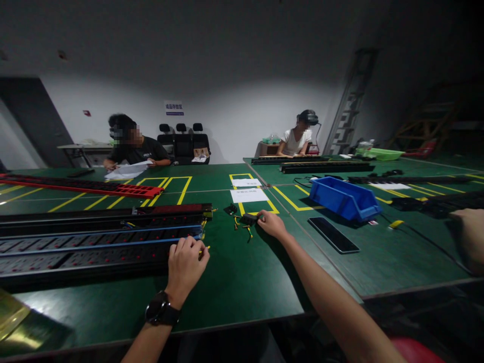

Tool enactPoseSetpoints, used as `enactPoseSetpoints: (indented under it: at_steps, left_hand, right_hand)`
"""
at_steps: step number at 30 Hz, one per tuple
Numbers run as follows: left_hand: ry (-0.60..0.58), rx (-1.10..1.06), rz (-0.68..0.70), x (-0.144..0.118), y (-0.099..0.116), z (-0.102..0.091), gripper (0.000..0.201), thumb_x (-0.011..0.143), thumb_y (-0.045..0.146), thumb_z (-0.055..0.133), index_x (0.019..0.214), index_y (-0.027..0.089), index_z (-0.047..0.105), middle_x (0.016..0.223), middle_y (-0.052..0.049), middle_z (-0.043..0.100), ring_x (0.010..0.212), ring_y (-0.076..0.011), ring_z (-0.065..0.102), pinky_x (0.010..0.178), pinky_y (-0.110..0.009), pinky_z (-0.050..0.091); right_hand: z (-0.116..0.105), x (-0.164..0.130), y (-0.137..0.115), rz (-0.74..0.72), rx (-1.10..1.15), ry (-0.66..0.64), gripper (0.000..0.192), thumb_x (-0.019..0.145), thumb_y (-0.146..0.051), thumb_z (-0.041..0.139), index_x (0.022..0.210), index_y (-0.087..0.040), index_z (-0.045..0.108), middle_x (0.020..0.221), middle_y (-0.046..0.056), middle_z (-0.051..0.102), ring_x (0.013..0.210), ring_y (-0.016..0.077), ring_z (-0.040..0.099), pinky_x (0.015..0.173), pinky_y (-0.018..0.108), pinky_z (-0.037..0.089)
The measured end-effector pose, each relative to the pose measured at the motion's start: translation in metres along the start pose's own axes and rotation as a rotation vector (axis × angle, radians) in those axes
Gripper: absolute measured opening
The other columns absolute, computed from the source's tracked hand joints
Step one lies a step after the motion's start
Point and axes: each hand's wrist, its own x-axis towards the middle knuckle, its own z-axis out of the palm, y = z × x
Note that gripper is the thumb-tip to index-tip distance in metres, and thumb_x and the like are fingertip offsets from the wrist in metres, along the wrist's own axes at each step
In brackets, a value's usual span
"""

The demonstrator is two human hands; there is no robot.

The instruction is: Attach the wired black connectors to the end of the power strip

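My left hand wears a black watch and rests with curled fingers on the end of a long black power strip, pinching a thin yellow wire there. My right hand reaches forward across the green table, its fingertips closed on a small black part with yellow wires. Another small black part lies just left of it.
A blue plastic bin and a dark phone lie to the right. White paper labels sit in yellow-taped boxes. A red strip lies far left. Two people work at the far side. Someone's elbow shows at the right edge.
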Motion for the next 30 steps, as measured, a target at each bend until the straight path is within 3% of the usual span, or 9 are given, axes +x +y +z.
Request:
enactPoseSetpoints:
  at_steps: [17,30]
  left_hand:
    - [0.029,-0.020,-0.012,-0.0019,-0.0014,0.0039,0.027,0.099,0.035,0.055,0.080,0.022,0.070,0.087,-0.006,0.067,0.090,-0.0260,0.058,0.078,-0.039,0.035]
    - [0.020,-0.020,-0.013,-0.0017,-0.0021,0.0027,0.025,0.098,0.029,0.053,0.082,0.022,0.071,0.089,-0.006,0.068,0.091,-0.0248,0.058,0.079,-0.039,0.036]
  right_hand:
    - [-0.0035,-0.0017,-0.0030,-0.006,-0.009,-0.029,0.033,0.092,-0.028,0.055,0.120,-0.021,0.072,0.100,0.007,0.074,0.087,0.0211,0.062,0.071,0.028,0.036]
    - [-0.0048,-0.0034,-0.0064,0.000,-0.004,-0.024,0.030,0.091,-0.026,0.054,0.115,-0.024,0.072,0.096,0.006,0.073,0.086,0.0215,0.063,0.066,0.028,0.032]
